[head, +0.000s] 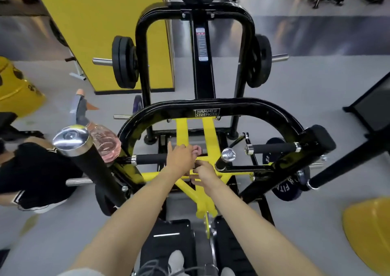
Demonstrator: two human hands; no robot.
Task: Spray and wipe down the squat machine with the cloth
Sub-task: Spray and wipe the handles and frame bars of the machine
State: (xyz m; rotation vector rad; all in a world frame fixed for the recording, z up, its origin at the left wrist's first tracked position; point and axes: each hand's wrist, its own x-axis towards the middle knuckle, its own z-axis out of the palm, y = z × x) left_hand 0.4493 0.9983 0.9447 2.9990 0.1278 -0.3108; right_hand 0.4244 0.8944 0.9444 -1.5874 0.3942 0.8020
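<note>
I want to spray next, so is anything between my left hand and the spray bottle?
Yes: the black foam handle bar and the curved black frame tube lie between your left hand, holding the pink cloth, and the clear pink-tinted spray bottle.

Black squat machine (232, 104) with a curved top bar and yellow inner struts — weight plates loaded on its side pegs. A pink cloth (197, 149) lies bunched against a central yellow strut. A clear spray bottle (104, 143) of pinkish liquid — trigger head up — sits by the frame's left side.
</note>
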